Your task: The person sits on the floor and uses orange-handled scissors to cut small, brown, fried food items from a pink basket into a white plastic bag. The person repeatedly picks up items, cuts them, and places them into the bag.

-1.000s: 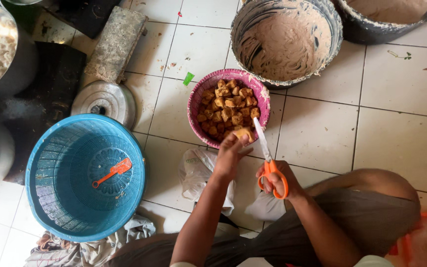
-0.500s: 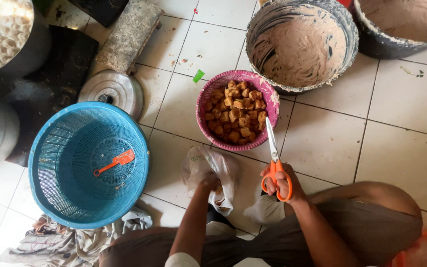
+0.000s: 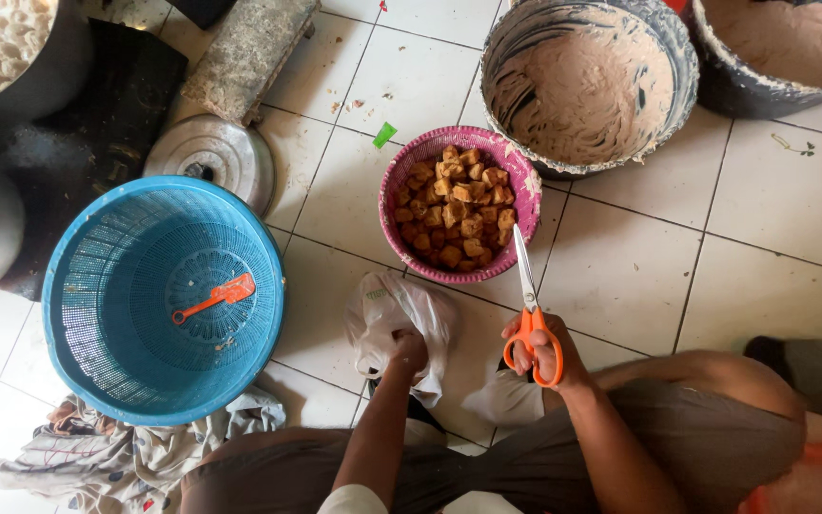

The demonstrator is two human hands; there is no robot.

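Note:
My right hand grips orange-handled scissors, blades closed and pointing up toward a pink woven basket heaped with brown fried tofu cubes. My left hand is down inside a crumpled white plastic bag lying on the tiled floor just below that basket. Its fingers are hidden by the bag, closed around the plastic.
A large blue plastic basket with a small orange scoop sits at left, a metal lid behind it. Two grey buckets of beige batter stand at top right. Patterned cloth lies at lower left.
My left hand drew back from the tofu basket and went down into the plastic bag. The scissors stayed in my right hand, nearly still.

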